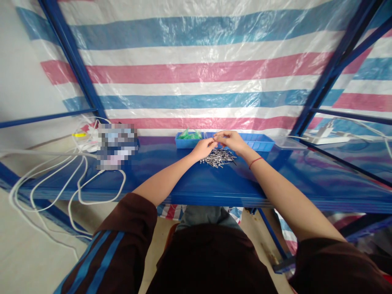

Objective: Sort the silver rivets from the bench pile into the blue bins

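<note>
My left hand (203, 150) and my right hand (232, 141) meet above the blue table, fingertips touching. The fingers of both are closed in a pinch; whatever lies between them is too small to make out. Just below and in front of them is a heap of thin metal pins or rods (219, 160), silver and dark, lying in all directions. Behind my left hand stands a small blue bin (187, 144) with green pieces (190, 134) in it. A longer blue tray with ribbed walls (260, 142) extends behind my right hand, which partly hides it.
White cables (81, 179) loop over the table's left side, beside a blurred-out patch (116, 143). A clear plastic lid (289, 142) and a white power strip (327, 136) lie at right. Blue posts (329, 77) frame the table (183, 183); a striped plastic sheet (196, 73) hangs behind.
</note>
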The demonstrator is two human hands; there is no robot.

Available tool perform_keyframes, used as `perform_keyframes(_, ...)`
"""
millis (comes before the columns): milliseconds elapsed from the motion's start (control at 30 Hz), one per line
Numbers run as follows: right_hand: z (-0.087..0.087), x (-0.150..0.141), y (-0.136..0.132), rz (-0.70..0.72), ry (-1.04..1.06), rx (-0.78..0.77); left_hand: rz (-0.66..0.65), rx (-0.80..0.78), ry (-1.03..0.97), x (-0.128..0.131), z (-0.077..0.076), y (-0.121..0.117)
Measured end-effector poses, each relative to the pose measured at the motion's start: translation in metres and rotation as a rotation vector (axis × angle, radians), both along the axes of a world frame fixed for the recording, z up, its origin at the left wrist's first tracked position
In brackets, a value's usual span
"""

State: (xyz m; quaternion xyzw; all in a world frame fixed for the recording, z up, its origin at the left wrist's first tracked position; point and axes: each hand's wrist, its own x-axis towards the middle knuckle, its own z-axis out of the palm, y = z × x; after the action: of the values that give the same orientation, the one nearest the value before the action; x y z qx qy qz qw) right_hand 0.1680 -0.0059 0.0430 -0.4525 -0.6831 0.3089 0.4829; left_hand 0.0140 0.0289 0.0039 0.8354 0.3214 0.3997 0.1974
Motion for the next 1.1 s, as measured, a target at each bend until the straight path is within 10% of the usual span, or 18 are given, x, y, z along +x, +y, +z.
perform_keyframes(767,0.003,0.017,0.009,-0.122,-0.458,0.230,0.178,0.145,-0.108,-0.002,0.003,0.001)
perform_keyframes(1100,0.001,0.088,0.019,-0.861,-0.564,0.111,0.215,0.215,0.548,-0.010,0.004,-0.010)
